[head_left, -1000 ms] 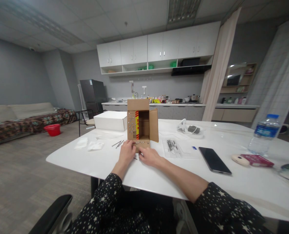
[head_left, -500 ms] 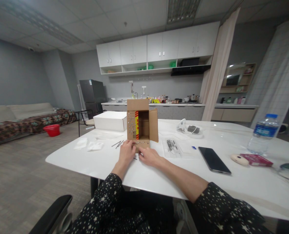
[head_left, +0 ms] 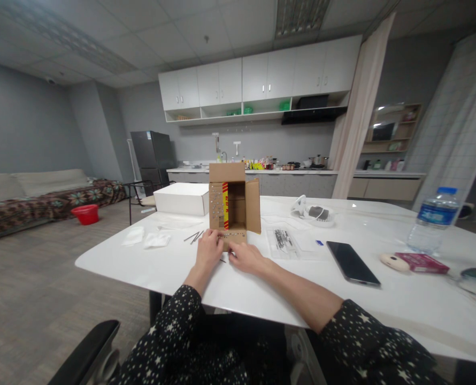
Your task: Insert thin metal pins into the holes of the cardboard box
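A brown cardboard box point(head_left: 237, 206) stands with its opening facing me and its flaps spread. Small shiny dots in rows cover its left flap point(head_left: 216, 206) and the lower flap point(head_left: 238, 238). My left hand point(head_left: 209, 248) has its fingers closed at the left edge of the lower flap. Beside it, my right hand point(head_left: 246, 256) is curled, its fingertips touching the flap's front; anything small between them is hidden. A short dark rod point(head_left: 222, 261) lies on the table between my hands. Several thin dark rods point(head_left: 194, 237) rest left of the box.
On the white table point(head_left: 150, 270) are a white box point(head_left: 182, 199), tissues point(head_left: 156, 240) and a clear plastic case point(head_left: 288, 245) holding small metal pieces. Farther right lie a phone point(head_left: 352, 262), a maroon box point(head_left: 426, 263) and a water bottle point(head_left: 432, 219).
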{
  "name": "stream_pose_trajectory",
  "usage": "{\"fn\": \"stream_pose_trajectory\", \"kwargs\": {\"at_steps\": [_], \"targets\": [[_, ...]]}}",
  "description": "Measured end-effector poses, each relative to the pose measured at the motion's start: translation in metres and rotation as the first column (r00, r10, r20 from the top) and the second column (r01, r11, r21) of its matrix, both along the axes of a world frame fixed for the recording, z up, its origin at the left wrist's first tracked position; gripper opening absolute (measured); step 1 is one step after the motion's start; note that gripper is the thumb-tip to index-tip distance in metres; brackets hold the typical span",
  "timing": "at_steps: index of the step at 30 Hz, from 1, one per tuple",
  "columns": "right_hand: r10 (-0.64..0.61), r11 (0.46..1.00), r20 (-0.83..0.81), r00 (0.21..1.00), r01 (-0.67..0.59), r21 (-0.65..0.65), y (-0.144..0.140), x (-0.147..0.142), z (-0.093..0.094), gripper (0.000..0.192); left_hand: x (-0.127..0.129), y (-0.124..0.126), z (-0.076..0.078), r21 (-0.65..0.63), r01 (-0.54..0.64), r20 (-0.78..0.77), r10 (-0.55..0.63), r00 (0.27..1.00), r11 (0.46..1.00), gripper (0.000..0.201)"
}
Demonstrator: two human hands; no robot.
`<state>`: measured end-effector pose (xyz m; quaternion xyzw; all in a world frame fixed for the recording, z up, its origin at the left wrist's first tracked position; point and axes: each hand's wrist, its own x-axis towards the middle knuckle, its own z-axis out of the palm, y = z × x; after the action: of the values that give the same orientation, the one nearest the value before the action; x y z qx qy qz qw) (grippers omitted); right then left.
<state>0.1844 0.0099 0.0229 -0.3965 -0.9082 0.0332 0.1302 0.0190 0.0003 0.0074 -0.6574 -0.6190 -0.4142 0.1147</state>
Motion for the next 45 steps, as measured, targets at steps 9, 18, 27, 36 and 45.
{"fn": "stream_pose_trajectory", "kwargs": {"at_steps": [9,18,27,36,45], "targets": [[0.009,1.000,-0.012,1.000,-0.009,0.012,0.0005,0.0005,-0.0010,0.035,0.0004,-0.0007,-0.0008,-0.049,-0.013,-0.014,0.012,1.000,0.999,0.023],[-0.014,1.000,-0.002,1.000,0.014,0.000,-0.0026,0.0005,0.0023,0.033,0.0012,-0.0026,0.0029,-0.028,-0.006,0.000,0.006,1.000,1.000,0.021],[-0.008,1.000,0.000,1.000,0.008,-0.025,-0.0031,0.0014,0.0037,0.031,-0.0015,0.0008,0.0026,-0.079,-0.061,-0.055,0.057,0.997,0.995,0.024],[-0.004,1.000,-0.003,1.000,0.004,-0.028,-0.0026,0.0012,0.0030,0.030,-0.0031,0.0022,0.0019,-0.073,-0.119,-0.092,0.112,0.989,0.990,0.019],[-0.003,1.000,-0.004,1.000,0.003,-0.015,-0.0013,0.0011,0.0011,0.030,-0.0010,-0.0001,0.0028,-0.082,-0.162,-0.095,0.155,0.983,0.983,0.017]]}}
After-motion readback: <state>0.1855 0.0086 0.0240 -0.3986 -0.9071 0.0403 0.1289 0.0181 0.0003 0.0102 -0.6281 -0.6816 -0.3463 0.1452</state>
